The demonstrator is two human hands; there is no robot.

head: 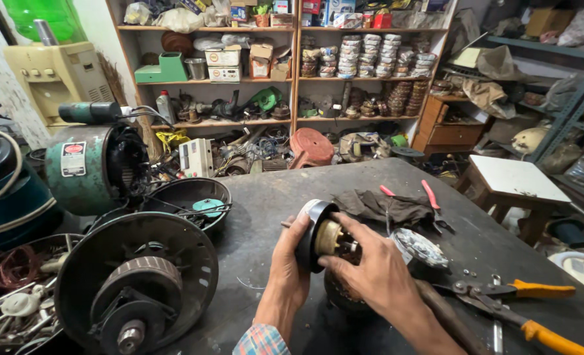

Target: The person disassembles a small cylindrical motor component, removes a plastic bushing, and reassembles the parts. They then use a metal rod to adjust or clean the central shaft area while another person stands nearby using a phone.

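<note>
Motor part (319,238) w/ brass hub: left hand (290,263) grips black rim, right hand (371,266) clasps hub; snips (515,309) at 4 o'clock.

Black-and-brass motor part (321,236), tilted; seemingly above table.

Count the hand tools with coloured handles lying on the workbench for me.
2. Red-handled pliers lie behind the dark rag, and orange-handled snips lie at the bench's near right corner. More may be hidden under the rag or past the picture's edge.

motor part's (321,238) lower body behind hands, snips (502,306) cut off
</note>
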